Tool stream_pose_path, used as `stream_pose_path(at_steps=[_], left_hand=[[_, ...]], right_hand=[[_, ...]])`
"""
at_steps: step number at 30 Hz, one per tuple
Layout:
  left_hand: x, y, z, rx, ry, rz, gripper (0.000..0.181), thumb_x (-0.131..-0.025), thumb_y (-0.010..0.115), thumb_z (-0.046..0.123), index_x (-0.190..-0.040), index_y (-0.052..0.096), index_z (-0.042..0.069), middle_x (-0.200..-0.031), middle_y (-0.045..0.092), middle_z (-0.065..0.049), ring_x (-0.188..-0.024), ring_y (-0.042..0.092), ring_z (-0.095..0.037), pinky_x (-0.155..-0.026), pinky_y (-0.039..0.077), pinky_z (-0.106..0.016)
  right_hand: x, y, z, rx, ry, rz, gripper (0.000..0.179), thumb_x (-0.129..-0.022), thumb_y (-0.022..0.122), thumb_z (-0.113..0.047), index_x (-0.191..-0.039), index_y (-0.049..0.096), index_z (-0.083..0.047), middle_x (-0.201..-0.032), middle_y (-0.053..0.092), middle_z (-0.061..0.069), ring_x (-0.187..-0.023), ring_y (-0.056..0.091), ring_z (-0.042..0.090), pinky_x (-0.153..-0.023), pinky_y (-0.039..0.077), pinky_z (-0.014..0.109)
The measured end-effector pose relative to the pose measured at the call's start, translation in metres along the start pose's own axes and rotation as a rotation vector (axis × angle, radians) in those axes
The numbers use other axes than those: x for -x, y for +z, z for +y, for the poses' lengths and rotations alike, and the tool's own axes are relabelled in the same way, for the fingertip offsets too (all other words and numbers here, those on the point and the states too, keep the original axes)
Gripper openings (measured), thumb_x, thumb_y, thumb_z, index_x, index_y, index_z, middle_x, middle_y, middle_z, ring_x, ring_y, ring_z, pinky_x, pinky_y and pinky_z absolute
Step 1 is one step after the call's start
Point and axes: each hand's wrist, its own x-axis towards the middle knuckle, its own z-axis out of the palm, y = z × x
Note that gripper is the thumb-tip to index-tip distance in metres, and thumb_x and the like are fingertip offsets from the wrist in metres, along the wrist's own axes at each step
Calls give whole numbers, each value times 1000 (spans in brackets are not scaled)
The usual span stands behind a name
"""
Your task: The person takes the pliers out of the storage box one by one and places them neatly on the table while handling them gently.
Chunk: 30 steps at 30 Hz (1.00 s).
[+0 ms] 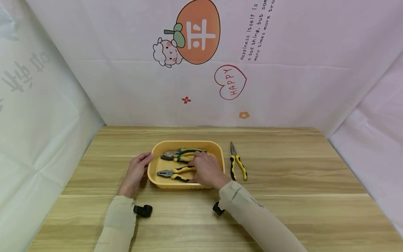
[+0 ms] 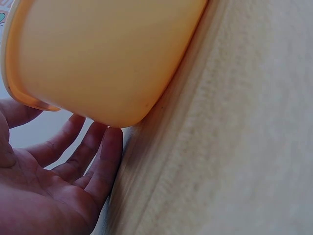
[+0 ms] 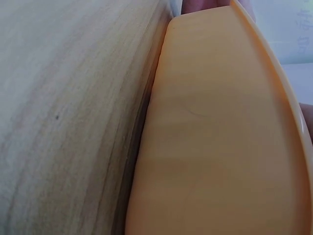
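A yellow plastic box (image 1: 189, 186) stands on the wooden table with several pliers inside. My left hand (image 1: 135, 173) touches its left end from outside; in the left wrist view the fingers (image 2: 113, 147) lie loosely bent against the box wall (image 2: 107, 54). Inside the box, my right hand (image 1: 207, 170) grips the yellow-and-black handles of the combination pliers (image 1: 169, 173), thumb and fingers on opposite sides. Behind these lie pliers with dark green handles (image 1: 185, 151) and pliers with yellow-green handles (image 1: 181, 159), partly covered by my hand. The right wrist view shows mostly the box's outer side (image 3: 220, 112).
Long-nose pliers (image 1: 233, 164) with yellow-and-black handles lie on the table (image 1: 299, 175), just right of the box. A white printed cloth (image 1: 126, 87) rises behind the table, with cloth at both sides too.
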Motion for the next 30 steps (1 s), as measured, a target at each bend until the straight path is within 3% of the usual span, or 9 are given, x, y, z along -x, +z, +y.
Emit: stream_pose_path(at_steps=[9,20,30], left_hand=[[0,1,1,1,2,-2,50,-110,47,29,-145,47,-6,-142,51,-21,-106,61,-13,-84,52,-18],[-1,-1,-2,1,26,-20,50,-110,47,31,-144,49,-6,-141,51,-22,-110,60,-15,-86,52,-19],[0,-1,-1,2,19,-23,51,-110,47,31,-145,48,-6,-141,51,-21,-108,60,-13,-86,52,-19]], right_hand=[[1,0,1,-8,-25,43,59,-70,94,-45,-119,77,-17,-105,63,-1,-95,58,19,-82,51,39],[3,1,4,-16,-79,111,61,-70,91,-51,-118,78,-18,-91,52,-4,-85,48,15,-70,42,31],[4,1,5,-11,-105,114,62,-71,89,-54,-120,77,-17,-91,51,-5,-83,45,14,-67,38,29]])
